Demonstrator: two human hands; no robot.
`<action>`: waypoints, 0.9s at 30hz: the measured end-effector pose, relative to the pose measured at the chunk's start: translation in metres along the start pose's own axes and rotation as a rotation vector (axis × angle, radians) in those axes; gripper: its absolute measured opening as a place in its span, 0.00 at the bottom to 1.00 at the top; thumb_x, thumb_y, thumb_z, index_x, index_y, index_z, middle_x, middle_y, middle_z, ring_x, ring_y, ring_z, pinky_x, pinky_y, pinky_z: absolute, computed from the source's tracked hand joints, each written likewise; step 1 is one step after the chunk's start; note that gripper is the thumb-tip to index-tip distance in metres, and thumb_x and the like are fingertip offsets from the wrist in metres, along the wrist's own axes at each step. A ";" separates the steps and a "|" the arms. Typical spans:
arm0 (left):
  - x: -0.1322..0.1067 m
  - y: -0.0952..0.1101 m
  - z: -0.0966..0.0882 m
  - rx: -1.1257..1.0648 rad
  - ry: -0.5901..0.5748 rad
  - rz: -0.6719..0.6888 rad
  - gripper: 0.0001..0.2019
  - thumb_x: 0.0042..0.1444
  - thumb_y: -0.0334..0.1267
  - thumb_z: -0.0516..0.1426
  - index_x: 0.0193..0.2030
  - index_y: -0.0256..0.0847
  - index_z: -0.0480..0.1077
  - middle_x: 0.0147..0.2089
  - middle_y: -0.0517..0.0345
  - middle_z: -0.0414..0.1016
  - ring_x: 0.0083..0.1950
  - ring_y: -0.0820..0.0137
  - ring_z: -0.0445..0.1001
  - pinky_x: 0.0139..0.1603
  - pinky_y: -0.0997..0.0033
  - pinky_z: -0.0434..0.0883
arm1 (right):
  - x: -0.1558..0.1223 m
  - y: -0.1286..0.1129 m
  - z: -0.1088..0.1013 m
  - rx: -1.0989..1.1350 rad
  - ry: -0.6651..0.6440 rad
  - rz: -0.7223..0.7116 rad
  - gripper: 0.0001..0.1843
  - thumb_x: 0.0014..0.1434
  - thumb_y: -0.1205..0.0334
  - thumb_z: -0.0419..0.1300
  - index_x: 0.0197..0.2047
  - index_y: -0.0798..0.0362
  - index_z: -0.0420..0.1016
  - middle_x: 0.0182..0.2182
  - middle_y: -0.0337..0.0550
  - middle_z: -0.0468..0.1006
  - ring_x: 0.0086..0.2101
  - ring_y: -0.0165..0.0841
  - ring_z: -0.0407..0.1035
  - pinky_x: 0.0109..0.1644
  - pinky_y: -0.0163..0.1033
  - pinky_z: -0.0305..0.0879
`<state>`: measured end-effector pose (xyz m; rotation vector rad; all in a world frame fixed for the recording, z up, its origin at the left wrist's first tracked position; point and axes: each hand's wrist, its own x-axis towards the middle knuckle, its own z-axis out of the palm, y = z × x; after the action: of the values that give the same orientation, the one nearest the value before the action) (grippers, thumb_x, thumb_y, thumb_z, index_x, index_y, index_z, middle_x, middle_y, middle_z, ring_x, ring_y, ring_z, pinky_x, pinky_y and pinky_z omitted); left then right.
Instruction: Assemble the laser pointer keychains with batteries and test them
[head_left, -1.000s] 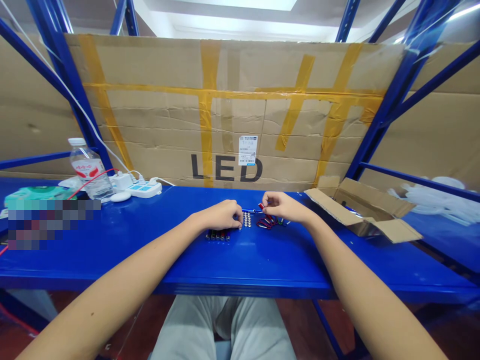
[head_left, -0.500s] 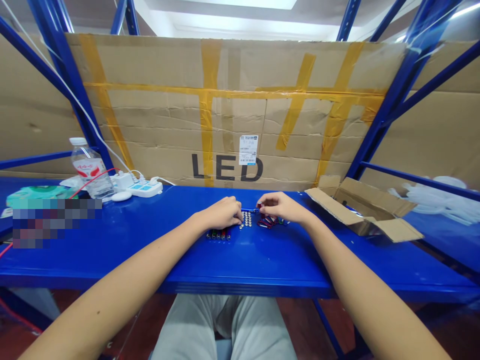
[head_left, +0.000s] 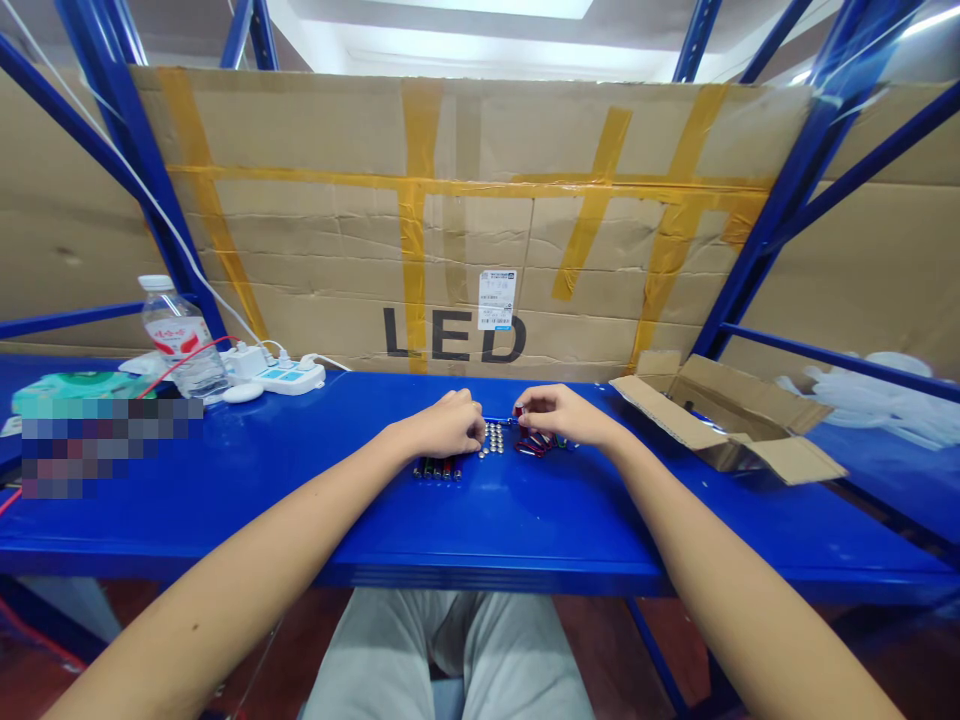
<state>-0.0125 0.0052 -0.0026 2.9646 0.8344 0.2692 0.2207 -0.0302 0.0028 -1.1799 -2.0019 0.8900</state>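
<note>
My left hand (head_left: 451, 424) is closed, fingers curled downward beside rows of small round silver discs (head_left: 495, 440) on the blue table. Whatever its fingertips hold, if anything, is hidden. Below that hand lies a row of several slim coloured tubes (head_left: 437, 470) with shiny ends, partly covered. My right hand (head_left: 559, 412) pinches a small red cylinder (head_left: 520, 411) between thumb and fingers. Under it is a pile of red and other coloured metal clips (head_left: 531, 447), looking like carabiners. A blue tube (head_left: 495, 420) lies behind the discs, between both hands.
An open cardboard box (head_left: 720, 420) stands at the right. On the left are a plastic bottle (head_left: 184, 340), a white power strip (head_left: 289, 375) with cables, and a green packet (head_left: 79, 390). A tall cardboard sheet (head_left: 465, 240) closes off the table's back edge (head_left: 375, 376).
My left hand's fingers have shifted slightly and curled in a little more near the discs. The right hand stays in place with the red cylinder.
</note>
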 end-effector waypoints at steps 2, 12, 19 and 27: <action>0.000 0.001 -0.003 0.019 0.093 0.019 0.06 0.57 0.34 0.58 0.36 0.42 0.77 0.37 0.54 0.76 0.45 0.62 0.67 0.49 0.64 0.62 | 0.000 -0.001 0.001 -0.005 0.004 -0.005 0.12 0.49 0.57 0.63 0.36 0.56 0.74 0.26 0.39 0.75 0.26 0.29 0.66 0.31 0.36 0.63; 0.005 0.017 0.004 -0.108 0.552 0.087 0.09 0.63 0.35 0.54 0.44 0.39 0.76 0.42 0.53 0.80 0.44 0.68 0.76 0.48 0.66 0.71 | 0.001 -0.005 0.015 0.067 -0.016 -0.092 0.11 0.52 0.58 0.62 0.36 0.56 0.72 0.25 0.36 0.72 0.24 0.27 0.63 0.29 0.35 0.61; 0.006 0.010 0.012 -0.041 0.600 0.209 0.10 0.63 0.33 0.54 0.45 0.39 0.75 0.41 0.52 0.79 0.44 0.67 0.76 0.46 0.65 0.73 | 0.002 -0.002 0.018 0.112 -0.007 -0.032 0.14 0.52 0.54 0.63 0.37 0.55 0.71 0.24 0.37 0.73 0.20 0.26 0.62 0.24 0.34 0.59; 0.001 0.009 0.002 -0.022 0.532 0.147 0.09 0.62 0.32 0.53 0.43 0.40 0.75 0.42 0.55 0.78 0.44 0.68 0.74 0.47 0.66 0.70 | 0.007 0.006 0.014 -0.054 0.117 -0.156 0.08 0.50 0.62 0.62 0.35 0.54 0.75 0.31 0.41 0.77 0.33 0.33 0.69 0.39 0.39 0.67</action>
<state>-0.0064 -0.0022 -0.0040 2.9673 0.6319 1.0985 0.2103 -0.0250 -0.0087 -1.0629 -2.0023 0.6782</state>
